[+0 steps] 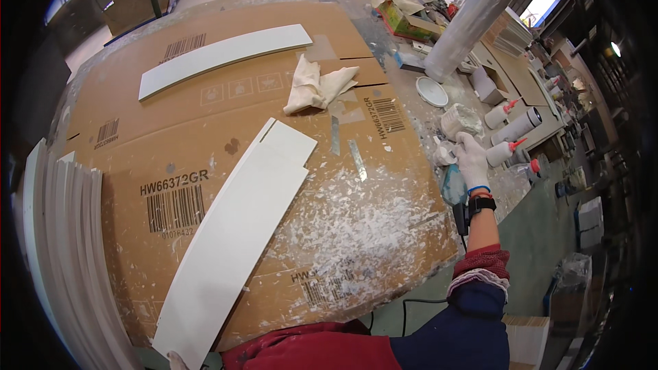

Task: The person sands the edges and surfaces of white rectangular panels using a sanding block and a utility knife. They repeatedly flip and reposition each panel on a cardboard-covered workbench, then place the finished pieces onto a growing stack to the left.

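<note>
Right grip [471,154], gloved, closes around a small white bottle [444,153] at three o'clock on the table [404,233]; left grip [177,360] barely shows at the long white panel [236,233], state untellable.

The gloved right hand [471,157] reaches to the table's right edge, seemingly gripping a small white bottle [444,153] beside red-capped glue bottles [506,151]. A long white notched panel [236,233] lies diagonally on glue-spattered cardboard [205,157], near a crumpled white rag [317,85].
</note>
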`<act>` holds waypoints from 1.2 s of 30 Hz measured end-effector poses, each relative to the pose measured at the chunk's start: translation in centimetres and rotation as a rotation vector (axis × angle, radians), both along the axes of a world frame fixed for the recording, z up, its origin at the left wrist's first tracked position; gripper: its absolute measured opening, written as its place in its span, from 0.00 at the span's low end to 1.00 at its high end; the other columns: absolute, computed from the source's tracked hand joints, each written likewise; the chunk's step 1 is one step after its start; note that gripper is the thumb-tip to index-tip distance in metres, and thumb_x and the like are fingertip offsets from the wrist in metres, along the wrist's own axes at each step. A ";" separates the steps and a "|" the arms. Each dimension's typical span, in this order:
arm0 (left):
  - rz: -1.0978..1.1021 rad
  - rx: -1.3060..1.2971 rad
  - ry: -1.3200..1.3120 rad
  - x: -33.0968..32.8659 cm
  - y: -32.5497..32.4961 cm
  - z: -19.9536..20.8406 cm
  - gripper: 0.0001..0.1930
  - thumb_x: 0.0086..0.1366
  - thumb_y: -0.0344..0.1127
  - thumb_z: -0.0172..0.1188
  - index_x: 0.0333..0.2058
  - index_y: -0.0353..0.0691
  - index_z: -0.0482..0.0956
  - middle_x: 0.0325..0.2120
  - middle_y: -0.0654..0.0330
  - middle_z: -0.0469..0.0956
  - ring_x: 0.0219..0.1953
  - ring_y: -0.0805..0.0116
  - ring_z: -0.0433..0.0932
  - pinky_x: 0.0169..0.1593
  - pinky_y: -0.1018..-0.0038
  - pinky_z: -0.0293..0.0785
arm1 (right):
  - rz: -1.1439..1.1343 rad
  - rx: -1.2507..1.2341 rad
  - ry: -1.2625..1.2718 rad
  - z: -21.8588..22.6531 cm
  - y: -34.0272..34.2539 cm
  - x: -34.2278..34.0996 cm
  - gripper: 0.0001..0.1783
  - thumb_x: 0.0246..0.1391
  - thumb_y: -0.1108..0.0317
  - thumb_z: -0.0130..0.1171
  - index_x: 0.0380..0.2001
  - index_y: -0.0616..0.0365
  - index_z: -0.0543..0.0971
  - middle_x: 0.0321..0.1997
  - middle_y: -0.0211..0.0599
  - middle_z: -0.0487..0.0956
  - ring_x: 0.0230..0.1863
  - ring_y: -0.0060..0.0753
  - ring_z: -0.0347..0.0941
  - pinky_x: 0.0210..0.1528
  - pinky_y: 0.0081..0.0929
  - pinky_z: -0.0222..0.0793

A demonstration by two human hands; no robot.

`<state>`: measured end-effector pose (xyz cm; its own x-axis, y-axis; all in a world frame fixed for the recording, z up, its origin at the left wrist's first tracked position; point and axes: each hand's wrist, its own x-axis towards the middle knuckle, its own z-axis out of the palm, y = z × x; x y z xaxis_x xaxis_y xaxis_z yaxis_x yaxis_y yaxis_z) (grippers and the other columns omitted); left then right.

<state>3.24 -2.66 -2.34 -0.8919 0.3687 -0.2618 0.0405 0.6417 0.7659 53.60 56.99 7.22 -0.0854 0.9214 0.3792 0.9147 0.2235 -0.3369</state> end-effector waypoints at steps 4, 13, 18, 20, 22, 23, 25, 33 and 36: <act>0.012 0.003 -0.002 0.0 -0.4 0.1 0.36 0.58 0.42 0.62 0.61 0.29 0.62 0.57 0.38 0.66 0.60 0.45 0.65 0.65 0.59 0.59 | -0.014 -0.068 -0.088 -0.2 1.1 -0.8 0.12 0.51 0.69 0.56 0.40 0.57 0.75 0.36 0.52 0.77 0.40 0.54 0.74 0.42 0.40 0.68; 0.020 0.016 -0.015 -0.4 -1.8 -0.1 0.37 0.56 0.41 0.62 0.61 0.28 0.61 0.57 0.37 0.66 0.61 0.45 0.64 0.65 0.59 0.58 | -0.039 -0.100 -0.095 -1.8 1.6 -0.3 0.13 0.50 0.69 0.56 0.41 0.56 0.75 0.36 0.52 0.78 0.41 0.53 0.75 0.43 0.39 0.69; 0.011 0.042 -0.022 -0.7 -3.8 -0.6 0.37 0.56 0.41 0.63 0.61 0.28 0.61 0.57 0.37 0.66 0.61 0.44 0.64 0.66 0.60 0.58 | -0.102 -0.079 0.309 -0.9 1.5 0.3 0.14 0.53 0.68 0.57 0.43 0.60 0.76 0.32 0.40 0.79 0.35 0.35 0.75 0.39 0.30 0.69; -0.021 0.081 -0.038 -1.2 -4.8 -1.4 0.37 0.56 0.40 0.63 0.61 0.28 0.61 0.57 0.37 0.65 0.61 0.44 0.64 0.66 0.60 0.58 | -0.127 -0.076 0.469 -2.0 2.6 3.8 0.15 0.55 0.68 0.58 0.44 0.61 0.75 0.29 0.33 0.77 0.30 0.26 0.72 0.33 0.25 0.68; 0.043 0.055 -0.057 -0.6 -3.6 -0.4 0.36 0.57 0.42 0.62 0.60 0.29 0.61 0.57 0.38 0.66 0.60 0.46 0.64 0.65 0.59 0.59 | -0.162 -0.155 0.549 -0.9 1.7 2.0 0.14 0.56 0.68 0.57 0.45 0.61 0.75 0.27 0.28 0.74 0.26 0.20 0.68 0.28 0.22 0.65; 0.070 0.054 -0.082 -0.5 -2.7 0.1 0.36 0.58 0.42 0.62 0.60 0.29 0.62 0.57 0.39 0.66 0.60 0.46 0.65 0.65 0.59 0.59 | -0.186 -0.190 0.588 -0.2 1.2 1.4 0.14 0.56 0.68 0.57 0.45 0.60 0.75 0.26 0.26 0.73 0.24 0.17 0.66 0.26 0.20 0.63; 0.111 0.069 -0.133 -0.3 -1.4 0.8 0.35 0.59 0.43 0.61 0.60 0.30 0.62 0.56 0.41 0.67 0.59 0.48 0.65 0.64 0.59 0.59 | -0.183 -0.198 0.535 -0.5 1.1 2.6 0.13 0.56 0.69 0.56 0.45 0.60 0.75 0.25 0.24 0.72 0.21 0.15 0.63 0.23 0.18 0.60; 0.442 0.301 -0.472 1.2 1.5 4.3 0.31 0.65 0.48 0.57 0.59 0.33 0.65 0.54 0.47 0.69 0.56 0.54 0.67 0.62 0.58 0.61 | -0.293 -0.023 0.425 2.0 -3.3 3.5 0.14 0.55 0.68 0.56 0.44 0.61 0.75 0.28 0.31 0.73 0.27 0.23 0.68 0.31 0.24 0.65; 0.426 0.270 -0.428 1.2 1.2 4.4 0.30 0.66 0.49 0.56 0.58 0.34 0.66 0.53 0.50 0.71 0.54 0.57 0.69 0.57 0.58 0.65 | -0.325 -0.085 0.168 -0.7 -4.4 6.7 0.15 0.53 0.68 0.56 0.44 0.62 0.75 0.31 0.37 0.75 0.31 0.28 0.70 0.36 0.27 0.67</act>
